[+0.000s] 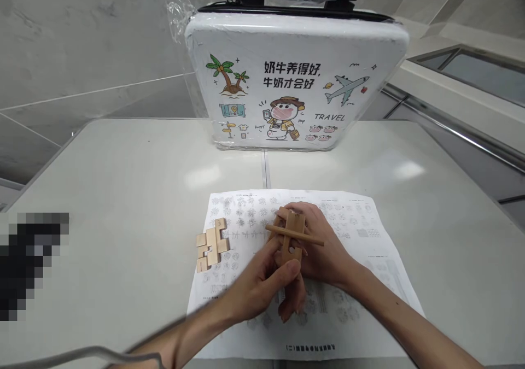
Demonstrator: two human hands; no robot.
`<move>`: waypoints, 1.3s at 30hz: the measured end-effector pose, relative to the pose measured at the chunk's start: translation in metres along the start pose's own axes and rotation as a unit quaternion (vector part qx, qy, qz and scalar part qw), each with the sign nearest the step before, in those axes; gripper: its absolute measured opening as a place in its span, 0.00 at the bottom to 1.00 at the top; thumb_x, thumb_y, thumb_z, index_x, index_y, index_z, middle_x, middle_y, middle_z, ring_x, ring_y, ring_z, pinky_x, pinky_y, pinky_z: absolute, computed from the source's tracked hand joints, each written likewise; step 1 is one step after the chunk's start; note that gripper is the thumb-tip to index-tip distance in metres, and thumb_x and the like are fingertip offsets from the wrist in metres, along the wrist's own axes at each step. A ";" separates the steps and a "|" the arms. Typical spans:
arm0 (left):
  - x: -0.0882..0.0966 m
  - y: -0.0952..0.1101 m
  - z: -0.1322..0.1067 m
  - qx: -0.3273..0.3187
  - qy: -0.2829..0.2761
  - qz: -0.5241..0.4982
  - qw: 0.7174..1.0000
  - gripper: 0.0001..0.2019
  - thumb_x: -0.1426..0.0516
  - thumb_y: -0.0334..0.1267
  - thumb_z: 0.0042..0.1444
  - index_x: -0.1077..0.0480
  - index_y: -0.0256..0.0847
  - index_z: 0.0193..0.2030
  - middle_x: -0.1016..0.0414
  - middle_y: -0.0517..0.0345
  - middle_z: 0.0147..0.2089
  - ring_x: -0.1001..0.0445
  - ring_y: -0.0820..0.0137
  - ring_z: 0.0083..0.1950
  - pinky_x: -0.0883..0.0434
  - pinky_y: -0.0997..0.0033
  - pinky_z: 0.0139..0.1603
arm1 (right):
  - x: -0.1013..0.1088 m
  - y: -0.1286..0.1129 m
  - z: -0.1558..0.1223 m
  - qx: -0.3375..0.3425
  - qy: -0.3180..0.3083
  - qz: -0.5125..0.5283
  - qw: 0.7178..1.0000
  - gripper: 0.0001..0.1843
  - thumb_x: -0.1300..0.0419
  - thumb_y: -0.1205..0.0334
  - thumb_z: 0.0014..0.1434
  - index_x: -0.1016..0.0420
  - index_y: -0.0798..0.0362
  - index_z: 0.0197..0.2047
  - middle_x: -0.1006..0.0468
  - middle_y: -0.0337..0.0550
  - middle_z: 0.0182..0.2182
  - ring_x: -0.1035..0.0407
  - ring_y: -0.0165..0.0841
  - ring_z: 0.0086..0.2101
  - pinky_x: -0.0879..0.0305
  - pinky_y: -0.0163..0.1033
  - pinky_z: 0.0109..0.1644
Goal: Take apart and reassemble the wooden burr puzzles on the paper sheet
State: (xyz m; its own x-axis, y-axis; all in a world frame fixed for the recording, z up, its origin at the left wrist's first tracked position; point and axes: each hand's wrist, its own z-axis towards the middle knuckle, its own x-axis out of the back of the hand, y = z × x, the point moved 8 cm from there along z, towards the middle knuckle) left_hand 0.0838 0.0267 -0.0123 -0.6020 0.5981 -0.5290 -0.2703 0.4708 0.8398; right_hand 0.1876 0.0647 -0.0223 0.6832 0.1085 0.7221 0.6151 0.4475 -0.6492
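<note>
Both my hands hold a brown wooden interlocking puzzle point(294, 224) above the printed sheet. It has notched flat pieces and a thin rod lying across it. My left hand point(274, 273) grips the near end, its thumb pressed on a notched piece. Around the far right side curls my right hand point(324, 243), with some of its fingers hidden behind the puzzle. Left of my hands, a pale wooden notched piece point(212, 246) lies on the left edge of the printed sheet point(361, 314).
A white cartoon-printed case point(295, 46) in clear plastic stands upright at the back of the light table point(115, 205). A blurred dark shape point(28, 265) is at the far left. A grey cord-like strip point(98, 352) crosses the lower left corner. Metal rails run along the right.
</note>
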 end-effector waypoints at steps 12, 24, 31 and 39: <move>0.013 0.002 0.004 -0.007 0.046 -0.057 0.997 0.15 0.49 0.49 0.76 0.33 0.38 0.47 0.26 0.58 0.31 0.31 0.76 0.20 0.32 0.76 0.22 | 0.001 0.006 0.001 0.041 0.010 -0.068 0.997 0.17 0.37 0.68 0.64 0.30 0.46 0.55 0.28 0.52 0.51 0.35 0.51 0.53 0.29 0.60 0.54; 0.026 -0.002 0.007 -0.026 0.095 -0.090 0.991 0.17 0.47 0.51 0.74 0.32 0.37 0.46 0.25 0.58 0.30 0.33 0.77 0.18 0.34 0.76 0.19 | 0.011 0.004 0.003 0.006 -0.004 -0.049 0.999 0.06 0.44 0.60 0.73 0.32 0.48 0.40 0.29 0.45 0.37 0.38 0.42 0.39 0.35 0.50 0.41; 0.030 0.001 0.009 -0.039 0.118 -0.105 0.987 0.16 0.47 0.49 0.74 0.30 0.36 0.43 0.24 0.56 0.36 0.30 0.78 0.20 0.36 0.77 0.18 | 0.037 0.022 0.000 -0.153 0.095 0.139 0.974 0.18 0.42 0.48 0.73 0.29 0.47 0.33 0.32 0.41 0.31 0.37 0.39 0.34 0.38 0.44 0.36; 0.044 -0.007 0.007 -0.023 0.168 -0.153 0.974 0.15 0.44 0.49 0.72 0.28 0.37 0.51 0.23 0.56 0.40 0.30 0.79 0.20 0.37 0.79 0.16 | 0.028 0.043 -0.004 -0.221 0.075 0.528 0.817 0.18 0.36 0.44 0.69 0.25 0.50 0.36 0.39 0.33 0.23 0.48 0.30 0.24 0.49 0.37 0.28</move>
State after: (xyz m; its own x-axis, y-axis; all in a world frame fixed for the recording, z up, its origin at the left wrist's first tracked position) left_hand 0.0641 0.0548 -0.0423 -0.6976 0.1857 -0.6920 -0.5045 0.5586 0.6584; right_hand 0.2350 0.0835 -0.0310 0.9450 0.1021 -0.3108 -0.2878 -0.1927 -0.9381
